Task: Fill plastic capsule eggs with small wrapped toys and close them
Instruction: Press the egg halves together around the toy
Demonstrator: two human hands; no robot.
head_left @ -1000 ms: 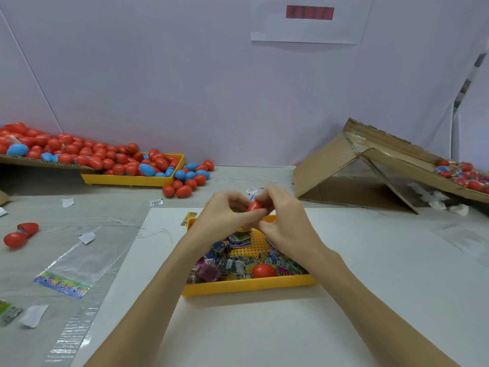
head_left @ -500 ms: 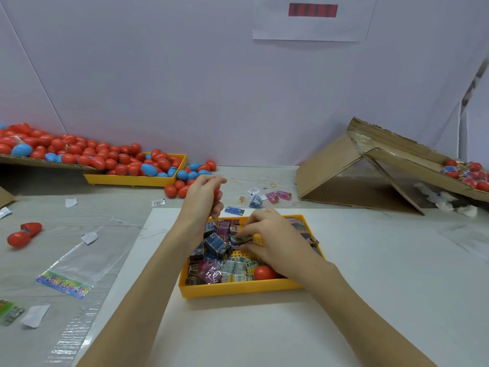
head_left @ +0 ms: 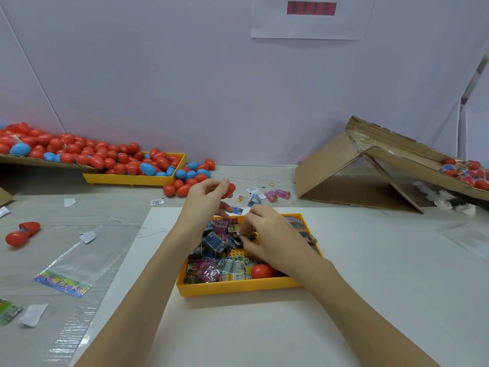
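Note:
A yellow tray of several small wrapped toys sits on the white mat in front of me. My left hand holds a red capsule egg above the tray's far left corner. My right hand reaches down into the tray and pinches a small dark wrapped toy. One red egg lies in the tray near its front edge.
A second yellow tray and cardboard at the back left hold many red and blue eggs. A folded cardboard ramp stands back right with more eggs. Two red egg halves, plastic bags and paper scraps lie left.
The hands came apart from the egg they held together. My left hand carried the red egg up and left; my right hand dropped into the tray onto the toys.

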